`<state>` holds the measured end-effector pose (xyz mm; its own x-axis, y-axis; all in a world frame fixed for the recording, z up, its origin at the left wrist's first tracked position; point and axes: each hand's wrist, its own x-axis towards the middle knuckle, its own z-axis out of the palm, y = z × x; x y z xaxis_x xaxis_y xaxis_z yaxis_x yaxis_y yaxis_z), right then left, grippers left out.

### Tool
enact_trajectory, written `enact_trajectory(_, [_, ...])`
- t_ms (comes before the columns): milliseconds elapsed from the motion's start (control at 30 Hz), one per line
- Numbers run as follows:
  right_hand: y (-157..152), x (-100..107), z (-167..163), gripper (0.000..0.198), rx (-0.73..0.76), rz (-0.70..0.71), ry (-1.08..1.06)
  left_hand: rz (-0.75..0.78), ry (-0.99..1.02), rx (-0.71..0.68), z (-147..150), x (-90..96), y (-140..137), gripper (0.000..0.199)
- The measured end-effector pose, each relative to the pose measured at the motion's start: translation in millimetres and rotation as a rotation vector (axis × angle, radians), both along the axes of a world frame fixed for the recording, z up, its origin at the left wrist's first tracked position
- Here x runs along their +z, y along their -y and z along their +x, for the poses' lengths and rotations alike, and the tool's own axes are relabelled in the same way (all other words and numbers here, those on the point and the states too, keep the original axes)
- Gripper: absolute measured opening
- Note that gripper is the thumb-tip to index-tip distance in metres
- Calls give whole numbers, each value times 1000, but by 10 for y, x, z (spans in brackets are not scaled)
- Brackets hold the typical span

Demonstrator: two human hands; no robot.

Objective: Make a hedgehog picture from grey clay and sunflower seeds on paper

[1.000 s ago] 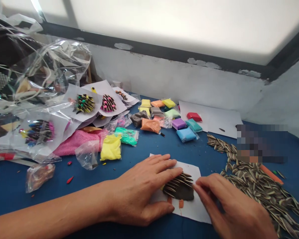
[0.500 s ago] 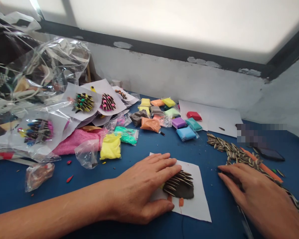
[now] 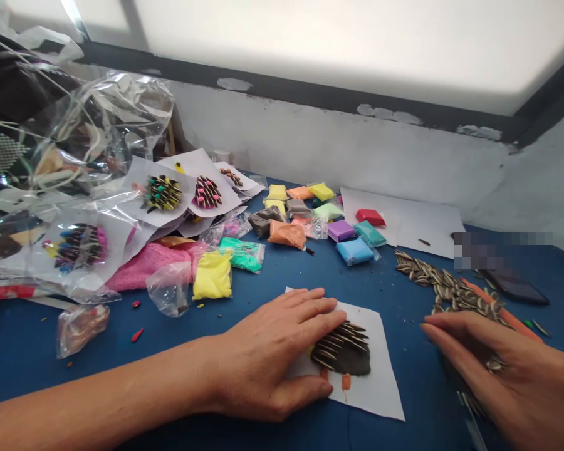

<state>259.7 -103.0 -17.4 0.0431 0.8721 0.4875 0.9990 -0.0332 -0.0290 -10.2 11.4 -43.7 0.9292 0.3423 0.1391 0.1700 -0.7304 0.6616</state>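
Observation:
My left hand lies flat, fingers stretched out, over the left part of a white paper sheet. Its index finger touches a dark clay shape on the paper. Rows of striped sunflower seeds stick out of that clay, and two small orange clay pieces sit below it. At the right, my right hand is closed, thumb and index fingertip together, beside a long pile of sunflower seeds. Whatever it pinches is too small or hidden to make out.
Colored clay packets lie at mid-table. Further left are a yellow packet, a pink cloth-like piece and papers with seed-covered clay figures. A dark phone-like object and an orange strip lie at right.
My right hand has shifted slightly right, and its thumb and index fingertips have come together. My left hand stays on the paper. The whole view has shifted a little.

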Motion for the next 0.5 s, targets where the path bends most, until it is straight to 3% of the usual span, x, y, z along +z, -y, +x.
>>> enact_trajectory(167, [60,-38,-171,17,225,-136,-417,1,5,5,7,-5,4,71])
enact_trajectory(333, [35,-109,-277,17,411,-188,-414,4,24,3,1,-17,5,70])
enact_trajectory(500, [10,-133,-437,13,474,-196,-355,7,27,5,4,-23,0,69])
